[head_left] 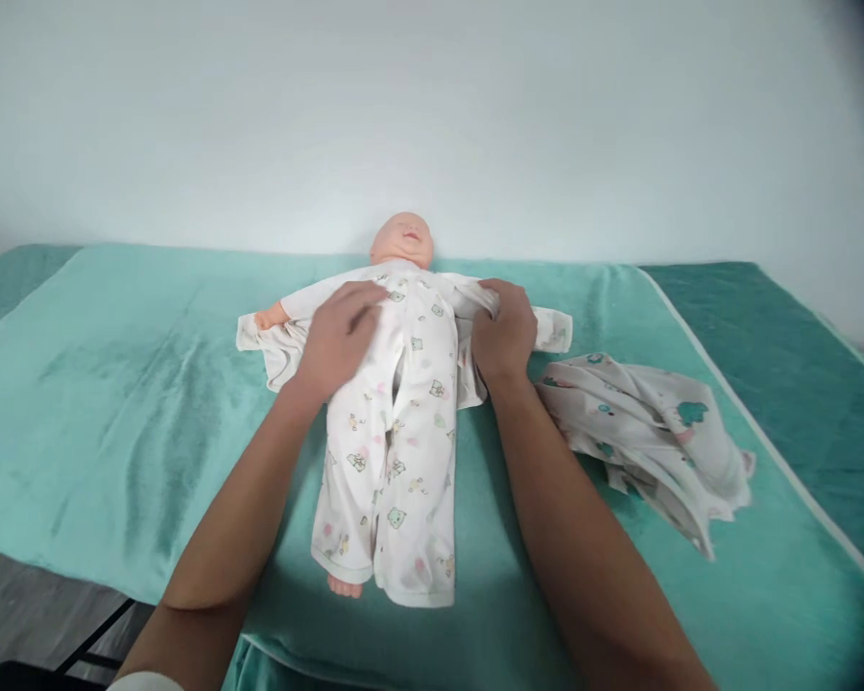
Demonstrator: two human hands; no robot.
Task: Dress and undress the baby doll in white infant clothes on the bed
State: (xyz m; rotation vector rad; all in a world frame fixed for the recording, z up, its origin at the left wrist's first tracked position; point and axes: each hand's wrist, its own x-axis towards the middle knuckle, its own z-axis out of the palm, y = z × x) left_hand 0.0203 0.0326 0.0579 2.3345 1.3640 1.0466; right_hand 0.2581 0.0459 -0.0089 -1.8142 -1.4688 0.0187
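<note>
A baby doll point(406, 238) lies on its back, dressed in white printed trousers point(416, 480) that reach high up its chest and a white long-sleeved top point(321, 296). One foot shows at the lower left trouser cuff. Beneath its arms is spread another white printed garment point(558, 331). Over the left side of the doll's chest is my left hand point(342, 334), slightly blurred, fingers apart and loosely curved. My right hand point(505, 328) is closed around the doll's sleeve on the right side; the doll's hand there is hidden.
A crumpled white printed garment point(640, 422) lies to the right, beside my right forearm. The table is covered with a light green cloth point(115, 403), with a darker green one point(778, 384) on the right. A pale wall point(432, 115) rises directly behind.
</note>
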